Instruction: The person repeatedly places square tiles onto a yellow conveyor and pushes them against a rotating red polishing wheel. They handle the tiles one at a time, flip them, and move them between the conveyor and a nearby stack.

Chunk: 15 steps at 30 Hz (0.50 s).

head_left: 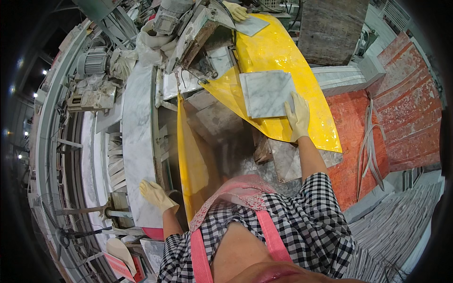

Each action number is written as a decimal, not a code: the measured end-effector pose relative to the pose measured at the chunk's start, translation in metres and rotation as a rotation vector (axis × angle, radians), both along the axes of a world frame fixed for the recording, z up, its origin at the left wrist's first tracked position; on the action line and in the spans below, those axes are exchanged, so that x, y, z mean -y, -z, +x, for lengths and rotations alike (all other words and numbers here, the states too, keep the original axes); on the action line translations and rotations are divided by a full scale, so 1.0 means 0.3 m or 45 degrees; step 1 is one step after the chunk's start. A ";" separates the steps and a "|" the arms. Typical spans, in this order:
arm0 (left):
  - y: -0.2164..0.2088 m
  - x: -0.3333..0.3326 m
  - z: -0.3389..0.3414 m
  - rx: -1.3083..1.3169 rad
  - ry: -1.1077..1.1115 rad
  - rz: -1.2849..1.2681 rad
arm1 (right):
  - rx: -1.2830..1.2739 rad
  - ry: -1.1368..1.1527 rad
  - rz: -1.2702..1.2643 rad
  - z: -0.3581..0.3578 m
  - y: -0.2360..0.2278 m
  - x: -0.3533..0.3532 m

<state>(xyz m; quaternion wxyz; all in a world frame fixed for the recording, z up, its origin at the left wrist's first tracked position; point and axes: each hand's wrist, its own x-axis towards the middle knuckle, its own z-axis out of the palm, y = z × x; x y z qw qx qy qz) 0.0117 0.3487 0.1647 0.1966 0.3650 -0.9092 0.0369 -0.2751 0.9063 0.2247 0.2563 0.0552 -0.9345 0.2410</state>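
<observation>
My left hand [158,194], in a pale yellow glove, lies with its fingers stretched out on a long white-grey marble slab [141,141] at the left. My right hand [298,115], gloved alike, rests along the right edge of a small stack of square marble tiles [268,94], its thumb over the top face and its fingers extended. Under the tiles, a glossy yellow plastic sheet [314,111] covers the work surface. Another yellow sheet [185,155] hangs upright between the slab and the dark gap before me.
A co-worker's gloved hand [236,10] touches another marble tile [252,24] at the far end. Dusty machinery with a motor [166,18] stands ahead. Pale straps [370,151] lie over a red-orange sheet [349,137] at right. Several thin slabs [396,231] are stacked at lower right.
</observation>
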 end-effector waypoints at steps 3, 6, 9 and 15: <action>-0.002 -0.004 -0.002 -0.003 -0.016 -0.022 | -0.010 0.023 0.031 -0.002 0.009 -0.002; 0.006 0.000 -0.002 -0.002 -0.017 -0.043 | -0.009 0.020 0.034 -0.004 0.016 -0.003; 0.011 0.003 0.000 -0.011 -0.022 -0.016 | -0.011 0.027 0.039 -0.006 0.017 -0.004; 0.007 0.003 0.001 0.010 -0.031 0.030 | -0.086 0.000 0.047 -0.003 0.010 -0.002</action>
